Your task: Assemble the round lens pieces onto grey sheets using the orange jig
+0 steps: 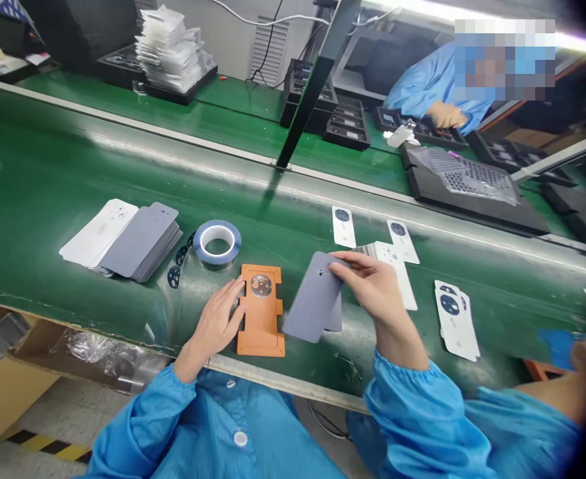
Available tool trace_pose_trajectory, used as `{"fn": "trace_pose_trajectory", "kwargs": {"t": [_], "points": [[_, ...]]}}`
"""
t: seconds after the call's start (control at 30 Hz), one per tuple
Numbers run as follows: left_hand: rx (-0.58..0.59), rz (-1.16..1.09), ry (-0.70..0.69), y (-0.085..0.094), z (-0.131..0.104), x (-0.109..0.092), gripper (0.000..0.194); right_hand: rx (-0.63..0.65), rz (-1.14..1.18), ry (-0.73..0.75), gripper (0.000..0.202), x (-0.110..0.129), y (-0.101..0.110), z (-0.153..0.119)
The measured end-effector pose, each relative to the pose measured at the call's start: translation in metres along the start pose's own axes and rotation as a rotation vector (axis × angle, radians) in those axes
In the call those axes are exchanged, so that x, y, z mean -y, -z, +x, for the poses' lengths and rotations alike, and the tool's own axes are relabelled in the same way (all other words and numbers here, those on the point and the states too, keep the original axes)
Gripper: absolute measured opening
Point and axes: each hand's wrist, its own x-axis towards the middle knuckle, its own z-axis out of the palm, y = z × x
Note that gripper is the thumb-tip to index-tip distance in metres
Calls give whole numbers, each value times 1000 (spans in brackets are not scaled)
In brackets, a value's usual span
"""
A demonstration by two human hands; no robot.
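Observation:
My right hand (375, 286) pinches the top edge of a thin grey phone back panel (305, 303), tilted above the green bench. Behind it, another grey panel (335, 316) shows in part. My left hand (217, 319) lies with fingers stretched along the left side of an orange jig (261, 346), touching its edge. A round camera-shaped piece (261, 286) with several holes sits near the jig's top. White panels (395, 256) lie beside my right hand, partly hidden by it.
Left are stacks of white panels (96, 233) and grey panels (143, 239), a tape roll (203, 249) and dark camera-shaped stickers (173, 276). Right are white panels (459, 326) with dark circles. A neighbour's blue sleeve (532, 426) is close. Across the metal rail, another person's hand (447, 115) works among trays.

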Motion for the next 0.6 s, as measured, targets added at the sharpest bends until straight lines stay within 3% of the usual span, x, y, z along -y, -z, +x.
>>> {"fn": "trace_pose_trajectory", "kwargs": {"t": [0.13,0.23,0.43,0.6], "points": [[22,-13,10,3,0,-1,62,188,77,19,29,9,-60,-13],[38,-13,2,5,0,-3,63,252,45,52,27,2,-86,-18],[38,38,61,2,3,-12,79,269,-80,144,24,-12,-94,-19],[35,99,88,-5,3,-15,87,364,-275,304,30,-27,-100,-15]]}}
